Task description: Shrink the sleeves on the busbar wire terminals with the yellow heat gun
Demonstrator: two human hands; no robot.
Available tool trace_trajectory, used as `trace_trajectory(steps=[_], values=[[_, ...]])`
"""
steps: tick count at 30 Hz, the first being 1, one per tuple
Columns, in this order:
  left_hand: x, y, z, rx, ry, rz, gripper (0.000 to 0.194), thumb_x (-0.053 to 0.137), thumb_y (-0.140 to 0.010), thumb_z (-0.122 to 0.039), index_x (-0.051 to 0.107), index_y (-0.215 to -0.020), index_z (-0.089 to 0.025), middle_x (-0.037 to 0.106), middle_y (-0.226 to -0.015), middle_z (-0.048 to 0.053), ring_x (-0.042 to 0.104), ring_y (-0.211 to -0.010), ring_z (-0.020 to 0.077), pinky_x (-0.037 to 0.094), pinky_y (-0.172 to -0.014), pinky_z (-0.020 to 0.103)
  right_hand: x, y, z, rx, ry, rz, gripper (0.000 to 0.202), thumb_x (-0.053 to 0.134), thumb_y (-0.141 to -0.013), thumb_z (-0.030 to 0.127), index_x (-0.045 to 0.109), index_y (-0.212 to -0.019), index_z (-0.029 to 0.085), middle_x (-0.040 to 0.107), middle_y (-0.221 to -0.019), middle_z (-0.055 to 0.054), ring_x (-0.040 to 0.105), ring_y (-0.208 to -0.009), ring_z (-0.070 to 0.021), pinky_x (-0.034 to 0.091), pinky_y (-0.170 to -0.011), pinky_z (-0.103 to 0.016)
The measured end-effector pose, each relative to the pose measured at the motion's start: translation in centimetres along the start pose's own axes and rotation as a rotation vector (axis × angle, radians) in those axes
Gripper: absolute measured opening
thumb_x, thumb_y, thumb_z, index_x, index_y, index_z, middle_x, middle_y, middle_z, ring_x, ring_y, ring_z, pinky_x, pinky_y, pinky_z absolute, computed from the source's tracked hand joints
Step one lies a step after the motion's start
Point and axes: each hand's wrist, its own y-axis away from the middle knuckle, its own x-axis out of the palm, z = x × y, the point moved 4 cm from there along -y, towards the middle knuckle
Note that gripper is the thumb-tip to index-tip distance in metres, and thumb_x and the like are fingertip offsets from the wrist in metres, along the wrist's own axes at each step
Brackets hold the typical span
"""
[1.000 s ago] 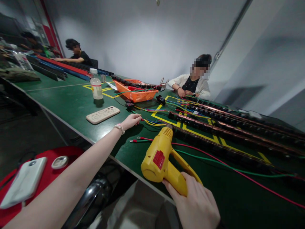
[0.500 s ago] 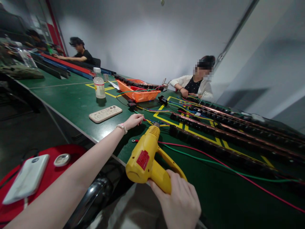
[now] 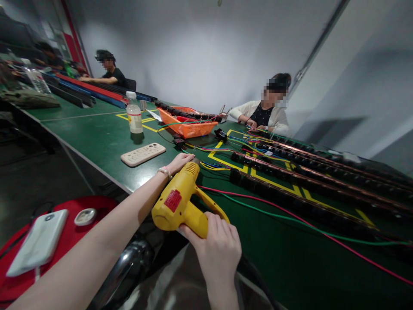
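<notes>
My right hand [image 3: 219, 241] is wrapped round the handle of a yellow heat gun [image 3: 177, 196], whose nozzle points away from me toward the wires. Just beyond the gun's front, my left hand [image 3: 181, 162] is closed at the ends of thin coloured wires [image 3: 214, 167]; its fingertips are partly hidden, and the wires run to a long black strip [image 3: 258, 184]. A red cable [image 3: 251, 195] and a green cable [image 3: 258, 209] stretch over the green table [image 3: 109, 146] to the right.
A beige phone [image 3: 143, 155], a bottle [image 3: 134, 114] and an orange basket [image 3: 193, 129] are on the table. More copper-lined strips [image 3: 322, 174] lie at right. Across the table sits a person [image 3: 269, 114]; others sit at far left. A white phone [image 3: 38, 241] rests on a red stool [image 3: 93, 228].
My right hand has moved the heat gun left and slightly up, bringing its nozzle close to my left hand. The gun now covers the red cable's end.
</notes>
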Motion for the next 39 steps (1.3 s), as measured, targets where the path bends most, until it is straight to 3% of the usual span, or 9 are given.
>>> trace_trajectory(steps=[9,18,22,39], values=[[-0.2,-0.4,0.3,-0.004,0.012,0.016,0.048,0.046,-0.074,-0.060,0.048,-0.064,-0.013,0.041,-0.057,-0.001,0.035,-0.058,0.0100,0.029,-0.052,0.022,-0.3,0.0,-0.1,-0.006,-0.005,-0.016,0.054,0.042,-0.083,0.066,0.058,-0.091,0.015,0.057,-0.075,-0.003,0.050,-0.073,-0.0141,0.031,-0.073,-0.030],[0.4,0.0,0.2,0.051,-0.037,0.054,0.040,0.045,-0.078,-0.050,0.057,-0.077,-0.011,0.046,-0.060,-0.001,0.039,-0.052,0.0083,0.029,-0.050,0.021,-2.2,0.9,-2.8,-0.060,0.041,-0.009,0.053,0.051,-0.079,0.065,0.059,-0.092,0.015,0.061,-0.080,-0.003,0.053,-0.075,-0.0139,0.034,-0.077,-0.028],[0.4,0.1,-0.1,0.050,-0.040,0.062,0.032,0.047,-0.078,-0.043,0.055,-0.073,-0.012,0.049,-0.061,0.000,0.044,-0.053,0.0085,0.033,-0.051,0.021,-3.3,1.4,-3.9,-0.070,0.097,-0.015,0.052,0.052,-0.079,0.064,0.059,-0.092,0.014,0.062,-0.079,-0.002,0.052,-0.073,-0.0138,0.034,-0.075,-0.028],[0.6,0.3,-0.3,0.022,-0.021,0.082,0.038,0.048,-0.080,-0.050,0.053,-0.072,-0.012,0.050,-0.061,0.001,0.045,-0.053,0.0086,0.035,-0.051,0.021,-5.3,1.5,-6.7,-0.056,0.327,-0.061,0.050,0.054,-0.080,0.061,0.058,-0.091,0.012,0.061,-0.076,-0.002,0.051,-0.069,-0.0140,0.035,-0.070,-0.027]])
